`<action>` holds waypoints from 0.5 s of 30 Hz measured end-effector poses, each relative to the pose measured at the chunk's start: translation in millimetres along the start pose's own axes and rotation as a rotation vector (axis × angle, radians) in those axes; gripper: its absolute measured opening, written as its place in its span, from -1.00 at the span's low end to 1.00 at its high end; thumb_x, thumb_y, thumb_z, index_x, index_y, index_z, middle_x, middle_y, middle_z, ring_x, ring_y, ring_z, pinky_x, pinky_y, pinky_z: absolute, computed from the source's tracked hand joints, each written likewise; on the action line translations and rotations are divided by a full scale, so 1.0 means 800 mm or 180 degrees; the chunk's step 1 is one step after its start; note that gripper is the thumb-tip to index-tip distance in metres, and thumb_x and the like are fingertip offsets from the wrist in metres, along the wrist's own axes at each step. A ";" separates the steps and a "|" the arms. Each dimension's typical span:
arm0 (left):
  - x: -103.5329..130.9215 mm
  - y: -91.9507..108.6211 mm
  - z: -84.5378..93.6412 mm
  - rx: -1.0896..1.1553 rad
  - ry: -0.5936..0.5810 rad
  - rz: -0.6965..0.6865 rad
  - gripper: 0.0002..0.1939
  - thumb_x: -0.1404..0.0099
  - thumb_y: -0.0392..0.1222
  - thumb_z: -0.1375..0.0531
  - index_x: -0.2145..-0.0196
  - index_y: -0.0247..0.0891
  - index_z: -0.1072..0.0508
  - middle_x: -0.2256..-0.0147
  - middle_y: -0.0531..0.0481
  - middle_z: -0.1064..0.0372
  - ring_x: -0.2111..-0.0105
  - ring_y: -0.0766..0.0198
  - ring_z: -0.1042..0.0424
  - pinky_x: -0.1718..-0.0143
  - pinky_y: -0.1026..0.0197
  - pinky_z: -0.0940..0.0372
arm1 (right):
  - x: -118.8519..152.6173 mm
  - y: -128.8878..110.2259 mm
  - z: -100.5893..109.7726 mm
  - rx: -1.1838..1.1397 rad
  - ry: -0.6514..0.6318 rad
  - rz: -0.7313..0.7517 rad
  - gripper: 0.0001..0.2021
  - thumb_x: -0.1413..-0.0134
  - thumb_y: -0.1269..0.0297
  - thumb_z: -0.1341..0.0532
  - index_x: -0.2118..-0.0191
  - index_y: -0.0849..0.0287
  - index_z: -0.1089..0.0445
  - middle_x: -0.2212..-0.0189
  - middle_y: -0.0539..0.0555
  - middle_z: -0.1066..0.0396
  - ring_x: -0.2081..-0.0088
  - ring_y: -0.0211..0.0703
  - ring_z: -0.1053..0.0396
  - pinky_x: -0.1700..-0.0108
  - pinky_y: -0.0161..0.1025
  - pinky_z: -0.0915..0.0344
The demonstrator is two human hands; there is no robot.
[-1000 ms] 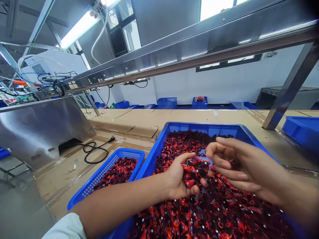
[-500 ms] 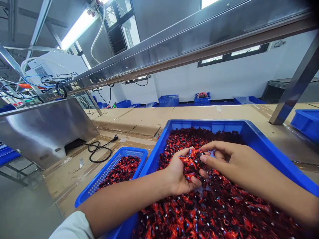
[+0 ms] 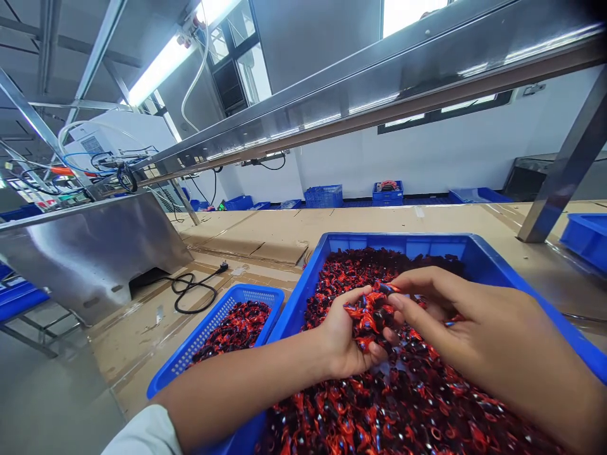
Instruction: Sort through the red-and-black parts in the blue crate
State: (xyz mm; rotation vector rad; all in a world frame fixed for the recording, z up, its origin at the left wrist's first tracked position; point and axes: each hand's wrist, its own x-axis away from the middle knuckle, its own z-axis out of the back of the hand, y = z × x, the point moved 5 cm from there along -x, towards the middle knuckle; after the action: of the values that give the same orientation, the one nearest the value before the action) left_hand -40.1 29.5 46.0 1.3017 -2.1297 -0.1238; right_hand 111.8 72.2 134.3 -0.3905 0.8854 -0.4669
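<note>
Far left, smooth shiny metal sheet point(image 3: 95, 249). Then loopy black cord point(image 3: 195, 308), blue plastic basket point(image 3: 258, 296) with tiny holes, and big blue tub point(image 3: 403, 242) of glossy, curly red-and-black bits point(image 3: 336, 420). In left hand point(image 3: 342, 344), curled like a cup, a heap point(image 3: 368, 316) of bits. In right hand point(image 3: 474, 319), one bit point(image 3: 391, 288) pinched at the heap's edge. More bits under both hands.
</note>
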 end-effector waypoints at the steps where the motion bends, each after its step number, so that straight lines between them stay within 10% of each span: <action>1: -0.001 0.000 0.001 -0.0019 -0.0023 -0.0020 -0.73 -0.44 -0.04 -0.27 0.20 -0.35 -0.59 0.44 -0.08 -0.47 0.55 0.27 -0.45 0.69 0.39 -0.08 | 0.002 -0.003 0.001 -0.0062 0.0006 0.0026 -0.79 -0.43 0.02 -0.26 0.09 -0.05 -0.60 0.51 -0.02 -0.63 0.62 -0.10 -0.49 0.55 -0.20 -0.35; 15: -0.001 0.001 0.001 -0.0238 -0.0091 -0.0023 -0.43 -0.64 0.06 0.05 0.22 -0.34 -0.61 0.51 -0.11 -0.42 0.57 0.25 -0.44 0.70 0.37 -0.16 | 0.007 0.001 0.002 -0.0257 0.0187 0.0156 -0.91 -0.39 0.21 -0.32 0.05 -0.04 -0.53 0.47 -0.07 -0.50 0.56 -0.22 -0.41 0.49 -0.26 -0.36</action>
State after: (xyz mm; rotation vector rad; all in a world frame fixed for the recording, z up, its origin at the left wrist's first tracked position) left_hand -40.8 30.2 44.9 1.2713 -2.1239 -0.2240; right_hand 116.4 70.4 131.5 -0.4296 0.9710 -0.3999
